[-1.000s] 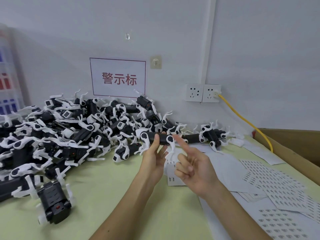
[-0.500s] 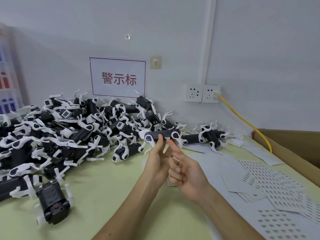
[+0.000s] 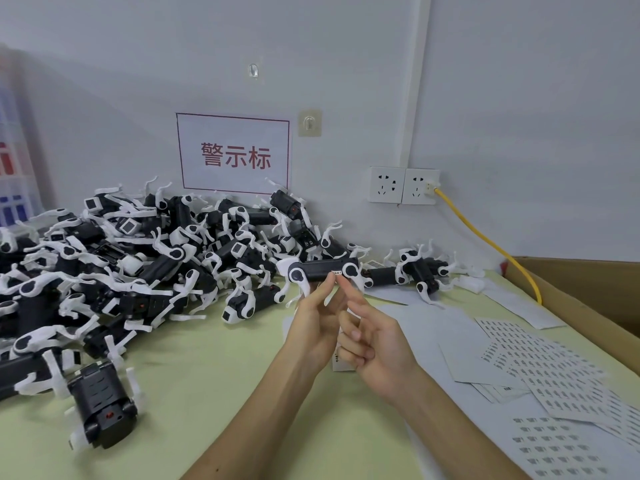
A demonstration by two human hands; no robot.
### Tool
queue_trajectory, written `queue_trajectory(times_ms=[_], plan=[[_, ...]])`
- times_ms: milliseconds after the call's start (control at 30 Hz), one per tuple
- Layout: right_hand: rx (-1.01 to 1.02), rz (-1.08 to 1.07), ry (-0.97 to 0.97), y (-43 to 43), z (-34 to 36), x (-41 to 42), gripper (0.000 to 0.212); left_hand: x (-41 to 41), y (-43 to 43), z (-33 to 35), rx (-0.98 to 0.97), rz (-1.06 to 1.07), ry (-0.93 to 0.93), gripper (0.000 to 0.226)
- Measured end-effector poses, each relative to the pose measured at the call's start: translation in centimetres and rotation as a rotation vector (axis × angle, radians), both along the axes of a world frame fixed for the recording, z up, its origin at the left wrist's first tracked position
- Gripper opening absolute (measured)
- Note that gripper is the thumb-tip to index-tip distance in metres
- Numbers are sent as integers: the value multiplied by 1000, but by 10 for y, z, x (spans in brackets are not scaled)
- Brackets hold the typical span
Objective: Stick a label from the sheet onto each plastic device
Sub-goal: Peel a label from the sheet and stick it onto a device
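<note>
Our left hand (image 3: 317, 320) holds one black device (image 3: 323, 269) with white arms from below at the fingertips, up in the air over the middle of the table (image 3: 214, 368), toward its far edge. Our right hand (image 3: 375, 341) holds nothing: its index finger (image 3: 346, 289) stretches up to the small white label (image 3: 337, 272) on the device's near side, and the other fingers are curled in.

We judge the label to be only lightly down. A fingertip that drags while rubbing could skew it, lift a corner, or pull it away stuck to the skin. The hold is a fingertip one, so a firm press could roll the device or knock it loose into the heap (image 3: 156, 258) at the far left corner. The label sheets (image 3: 540, 362) lie along the right edge.

A second ago the index finger crossed the device's right end and no label showed; now the label shows, with the fingertip just beneath it
</note>
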State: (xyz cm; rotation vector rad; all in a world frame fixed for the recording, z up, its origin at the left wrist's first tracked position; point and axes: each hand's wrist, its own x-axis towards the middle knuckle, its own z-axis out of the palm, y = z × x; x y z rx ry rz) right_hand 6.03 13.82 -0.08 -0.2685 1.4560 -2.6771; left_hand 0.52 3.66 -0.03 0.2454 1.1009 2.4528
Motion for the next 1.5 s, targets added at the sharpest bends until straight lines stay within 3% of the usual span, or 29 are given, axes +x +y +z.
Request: queue_trajectory(times_ms=[100, 233, 300, 367, 400, 667, 1500], plan=[[3, -4, -7, 0, 0, 0, 47, 0, 0, 0, 12, 7, -6, 41], [2, -4, -9, 1, 0, 1, 48, 0, 1, -1, 14, 75, -32, 69], [1, -4, -13, 1, 1, 1, 48, -3, 1, -2, 44, 58, -32, 53], [4, -5, -14, 1, 1, 1, 49, -4, 1, -4, 58, 36, -32, 19], [7, -6, -14, 1, 1, 1, 49, -4, 1, -4, 61, 45, -33, 15], [26, -12, -32, 0, 2, 3, 46, -4, 3, -6, 55, 115, -33, 16], [21, 46, -57, -1, 0, 1, 42, -8, 6, -4, -115, 623, -105, 11]])
